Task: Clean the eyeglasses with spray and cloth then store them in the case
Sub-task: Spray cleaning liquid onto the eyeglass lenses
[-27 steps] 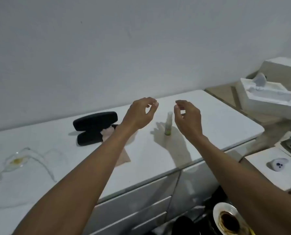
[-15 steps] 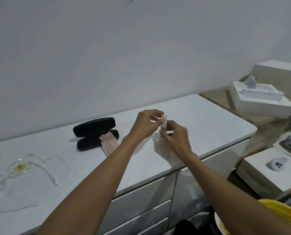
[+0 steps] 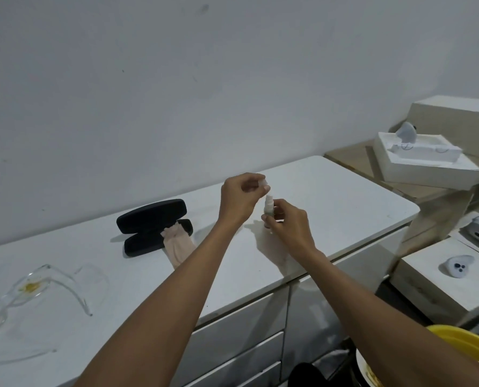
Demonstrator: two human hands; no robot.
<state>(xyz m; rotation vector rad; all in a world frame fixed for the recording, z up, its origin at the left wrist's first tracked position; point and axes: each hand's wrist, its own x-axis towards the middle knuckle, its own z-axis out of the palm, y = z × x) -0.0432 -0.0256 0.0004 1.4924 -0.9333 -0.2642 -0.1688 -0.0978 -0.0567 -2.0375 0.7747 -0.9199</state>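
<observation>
right hand (image 3: 291, 229) grips the spray bottle (image 3: 269, 208) low on its body, fingers curled round it, bottle upright just above the bench (image 3: 330, 196). left hand (image 3: 239, 196) sits just above the bottle top, fingers pinching a small clear cap (image 3: 262, 182). case (image 3: 154, 227) lies open on the bench to the left, cloth (image 3: 178, 247) hanging out of its lower half onto the bench. glasses (image 3: 23, 297) well apart at far left, clear frame, yellow smears on both lenses.
</observation>
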